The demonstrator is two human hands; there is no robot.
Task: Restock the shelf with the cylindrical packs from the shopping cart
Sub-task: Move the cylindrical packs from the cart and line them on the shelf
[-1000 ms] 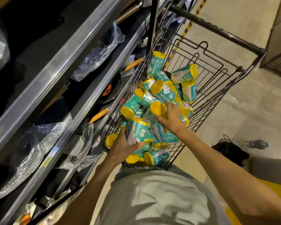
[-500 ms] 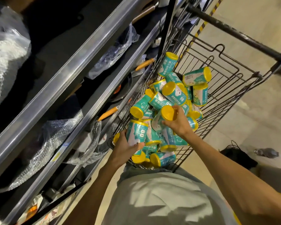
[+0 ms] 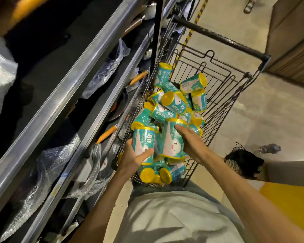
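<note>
Two packs in hand: left hand (image 3: 132, 159) clasps teal pack (image 3: 144, 145), right hand (image 3: 191, 143) second pack (image 3: 170, 141), over cart (image 3: 218, 71). Pickup step; next, carry to shelf (image 3: 63, 95), ten o'clock.

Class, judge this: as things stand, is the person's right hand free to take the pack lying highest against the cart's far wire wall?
Probably not: the right hand already grips a pack.

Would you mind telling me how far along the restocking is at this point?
No teal packs show on the shelves, so nothing looks shelved yet. In hand: the left hand grips an upright pack marked 80, and the right hand holds another pack. Left: the pile in the shopping cart.
</note>
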